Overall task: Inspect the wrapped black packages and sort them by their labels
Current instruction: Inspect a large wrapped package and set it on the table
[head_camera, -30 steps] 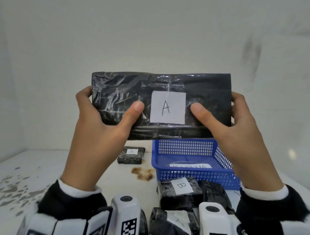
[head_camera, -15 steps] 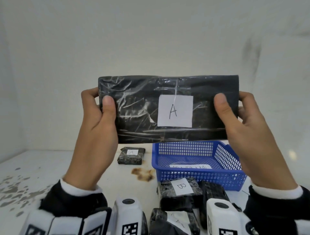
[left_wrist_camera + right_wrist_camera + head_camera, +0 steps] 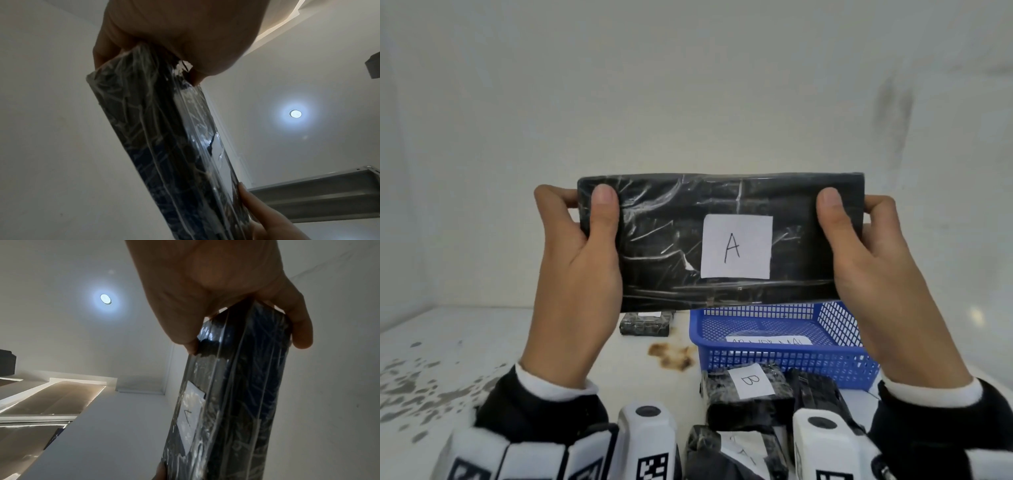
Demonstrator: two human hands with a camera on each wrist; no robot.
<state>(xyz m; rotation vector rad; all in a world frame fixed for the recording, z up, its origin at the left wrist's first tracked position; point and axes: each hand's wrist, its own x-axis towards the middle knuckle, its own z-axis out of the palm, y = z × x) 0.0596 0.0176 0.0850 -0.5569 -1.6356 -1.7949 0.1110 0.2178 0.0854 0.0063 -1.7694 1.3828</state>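
A long black plastic-wrapped package (image 3: 671, 246) with a white label marked A (image 3: 736, 251) is held up flat in front of the wall. My left hand (image 3: 575, 260) grips its left end, thumb on the front face. My right hand (image 3: 873, 253) grips its right end the same way. Both wrist views show the package edge-on (image 3: 168, 146) (image 3: 232, 402) between thumb and fingers. On the table below lie a small package labelled A (image 3: 645, 325), a package labelled B (image 3: 748, 394), an unlabelled-looking black one (image 3: 815, 387) and another at the bottom edge (image 3: 729, 455).
A blue mesh basket (image 3: 784, 359) with a paper strip inside stands behind the B package. A brown stain (image 3: 671, 354) marks the white table (image 3: 465, 349), with grey flecks at left. White walls enclose the back and sides.
Both thumbs slid outward from beside the label to the package's ends. The package moved a little to the right and tilted level.
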